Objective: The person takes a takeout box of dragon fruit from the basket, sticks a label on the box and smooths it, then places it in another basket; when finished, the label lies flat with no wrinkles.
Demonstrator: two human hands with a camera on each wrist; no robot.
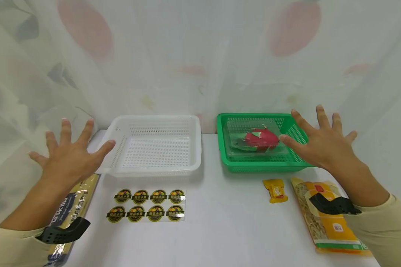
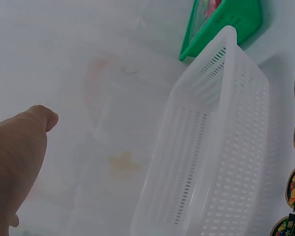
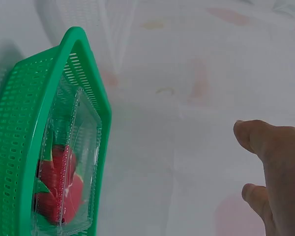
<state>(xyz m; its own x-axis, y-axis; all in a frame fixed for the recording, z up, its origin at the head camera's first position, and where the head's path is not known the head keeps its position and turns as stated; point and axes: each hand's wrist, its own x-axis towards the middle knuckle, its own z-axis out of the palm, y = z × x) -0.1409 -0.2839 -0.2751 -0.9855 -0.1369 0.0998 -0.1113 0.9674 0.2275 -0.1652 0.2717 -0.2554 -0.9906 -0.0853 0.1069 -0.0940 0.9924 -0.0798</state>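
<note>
My left hand (image 1: 68, 159) is held up with fingers spread beside the left end of a white plastic basket (image 1: 155, 171); nothing is in it. On the other side my right hand (image 1: 327, 144), also spread and holding nothing, overlaps the right end of a green basket (image 1: 264, 165) in the head view. Inside the green basket lies a clear plastic box (image 3: 96, 128) with a red dragon fruit (image 1: 262, 139) in it. The white basket shows a bare perforated bottom. In the left wrist view, the thumb (image 2: 37, 118) stands apart from the white basket.
A sheet of round fruit stickers (image 1: 147, 205) lies before the white basket. A small yellow packet (image 1: 275, 190) sits before the green one. An orange-and-clear food bag (image 1: 334, 222) lies under the right forearm, a gold-and-navy pack (image 1: 75, 207) under the left. A patterned curtain (image 1: 200, 55) hangs behind.
</note>
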